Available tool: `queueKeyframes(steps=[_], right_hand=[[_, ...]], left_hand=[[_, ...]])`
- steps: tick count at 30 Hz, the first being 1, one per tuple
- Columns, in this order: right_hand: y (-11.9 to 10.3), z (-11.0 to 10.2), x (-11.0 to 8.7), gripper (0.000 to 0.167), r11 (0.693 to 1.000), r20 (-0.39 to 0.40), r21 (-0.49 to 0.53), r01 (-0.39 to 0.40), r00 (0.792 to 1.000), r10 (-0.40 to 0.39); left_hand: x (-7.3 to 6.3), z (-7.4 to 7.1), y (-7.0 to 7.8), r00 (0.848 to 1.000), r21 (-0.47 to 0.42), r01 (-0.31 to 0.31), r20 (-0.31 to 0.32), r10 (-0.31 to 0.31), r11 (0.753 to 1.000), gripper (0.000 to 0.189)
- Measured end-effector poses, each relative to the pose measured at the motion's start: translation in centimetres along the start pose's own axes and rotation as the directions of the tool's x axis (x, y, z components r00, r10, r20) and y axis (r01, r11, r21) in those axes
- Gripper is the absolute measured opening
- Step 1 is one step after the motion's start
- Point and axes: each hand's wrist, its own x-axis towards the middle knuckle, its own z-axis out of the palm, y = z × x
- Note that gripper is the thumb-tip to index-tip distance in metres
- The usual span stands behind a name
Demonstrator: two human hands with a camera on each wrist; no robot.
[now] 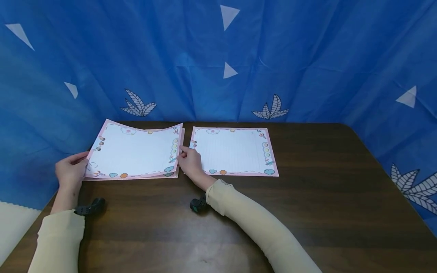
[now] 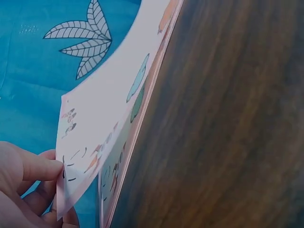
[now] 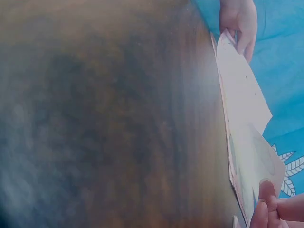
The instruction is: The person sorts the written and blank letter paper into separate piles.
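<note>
Top sheet (image 1: 134,151) of pink-bordered paper stack (image 1: 160,176) lifted, bowed upward, on left part of dark wooden table (image 1: 307,212). Its left edge pinched by left hand (image 1: 69,170), thumb on top, fingers beneath. Its right edge pinched by right hand (image 1: 191,163). Second pink-bordered sheet (image 1: 233,151) lying flat just right of stack. Blue patterned cloth (image 1: 218,57) hung behind table, at far side.

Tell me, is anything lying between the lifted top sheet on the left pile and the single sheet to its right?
Nothing visible does. The top sheet, pinched by the left hand and right hand, sits beside the single sheet. Only a narrow strip of bare table separates them, where the right hand rests.
</note>
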Motion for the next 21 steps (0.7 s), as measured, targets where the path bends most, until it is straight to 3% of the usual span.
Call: queueKeyframes(steps=[6,10,17,21], right_hand=[[0.1,0.0,0.1,0.038,0.999,0.019,-0.036,-0.011,1.000,0.011],[0.1,-0.3,0.2,0.036,0.996,0.072,-0.084,-0.023,0.997,0.030],[-0.6,-1.0,0.7,0.015,0.989,0.209,-0.133,-0.059,0.974,0.087],[-0.9,-1.3,0.9,0.025,0.985,0.258,-0.142,-0.093,0.958,0.128]], left_hand=[[0.2,0.0,-0.1,1.000,0.028,0.012,0.011,-0.012,1.000,0.043],[0.3,0.1,-0.5,1.000,0.058,-0.009,0.022,0.008,0.998,0.042],[0.1,-0.3,-1.2,0.991,0.140,-0.051,0.129,0.033,0.989,0.045],[0.1,-0.6,-1.5,0.984,0.155,-0.059,0.175,0.032,0.986,0.047]])
